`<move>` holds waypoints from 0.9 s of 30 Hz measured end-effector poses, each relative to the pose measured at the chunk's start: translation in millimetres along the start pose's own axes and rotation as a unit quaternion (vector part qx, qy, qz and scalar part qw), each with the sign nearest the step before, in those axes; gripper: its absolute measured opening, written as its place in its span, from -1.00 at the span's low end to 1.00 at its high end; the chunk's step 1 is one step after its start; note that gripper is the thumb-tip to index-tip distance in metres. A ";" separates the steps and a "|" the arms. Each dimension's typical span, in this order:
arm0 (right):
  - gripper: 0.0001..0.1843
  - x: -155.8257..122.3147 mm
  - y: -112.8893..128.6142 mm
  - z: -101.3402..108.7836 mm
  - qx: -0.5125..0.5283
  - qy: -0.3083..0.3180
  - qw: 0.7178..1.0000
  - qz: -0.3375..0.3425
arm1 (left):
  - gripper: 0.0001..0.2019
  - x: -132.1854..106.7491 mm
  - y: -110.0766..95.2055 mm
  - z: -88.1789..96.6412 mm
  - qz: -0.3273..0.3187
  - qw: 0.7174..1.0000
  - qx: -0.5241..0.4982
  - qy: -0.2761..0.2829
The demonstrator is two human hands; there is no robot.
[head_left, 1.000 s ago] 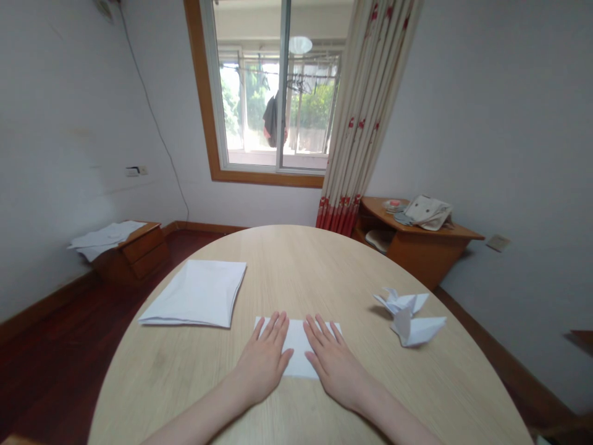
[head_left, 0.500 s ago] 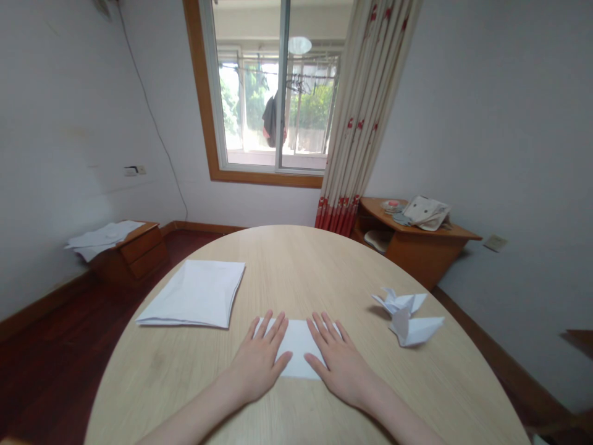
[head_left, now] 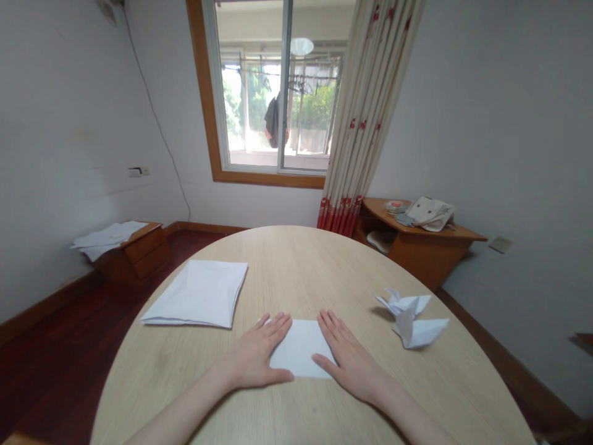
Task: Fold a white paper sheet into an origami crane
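A small folded white paper (head_left: 300, 346) lies on the round wooden table (head_left: 296, 272) right in front of me. My left hand (head_left: 257, 353) lies flat on its left edge, fingers stretched out and thumb along the paper's near edge. My right hand (head_left: 348, 355) lies flat on its right edge, fingers spread, thumb on the paper. Both hands press the sheet down and hold nothing.
A stack of white sheets (head_left: 197, 292) lies on the table to the left. Two folded paper figures (head_left: 412, 315) sit at the right. A low wooden cabinet (head_left: 132, 250) stands by the left wall, a corner desk (head_left: 417, 238) with a bag by the curtain (head_left: 365, 111).
Both hands have slid outward and slightly toward me along the paper, so more of the sheet shows between them. The view shifted a little.
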State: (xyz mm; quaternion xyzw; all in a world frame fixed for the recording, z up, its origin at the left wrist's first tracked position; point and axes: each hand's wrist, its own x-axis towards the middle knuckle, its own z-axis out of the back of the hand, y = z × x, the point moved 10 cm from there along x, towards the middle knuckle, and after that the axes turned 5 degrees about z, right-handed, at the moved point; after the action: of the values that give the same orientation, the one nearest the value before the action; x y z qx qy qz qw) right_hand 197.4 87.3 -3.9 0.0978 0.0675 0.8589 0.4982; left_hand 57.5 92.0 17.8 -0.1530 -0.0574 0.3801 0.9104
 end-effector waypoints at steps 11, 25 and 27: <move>-0.38 1.1 21.4 24.7 -0.006 -0.029 0.997 0.077 | -0.10 -3.7 -4.1 14.3 -0.025 0.998 -0.056 -0.028; -0.13 -4.1 35.5 29.6 0.027 -0.015 0.992 0.124 | -0.21 -6.8 -7.3 20.3 -0.014 0.996 -0.079 -0.035; -0.14 -4.7 35.6 30.8 0.029 -0.016 0.992 0.125 | -0.21 -6.8 -6.4 20.0 -0.006 0.996 -0.077 -0.032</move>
State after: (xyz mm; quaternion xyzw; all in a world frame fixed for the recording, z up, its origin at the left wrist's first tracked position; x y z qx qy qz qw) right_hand 177.0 66.1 33.1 0.1332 0.0717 0.9104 0.3850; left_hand 52.6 87.7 38.9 -0.2101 -0.1165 0.3736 0.8959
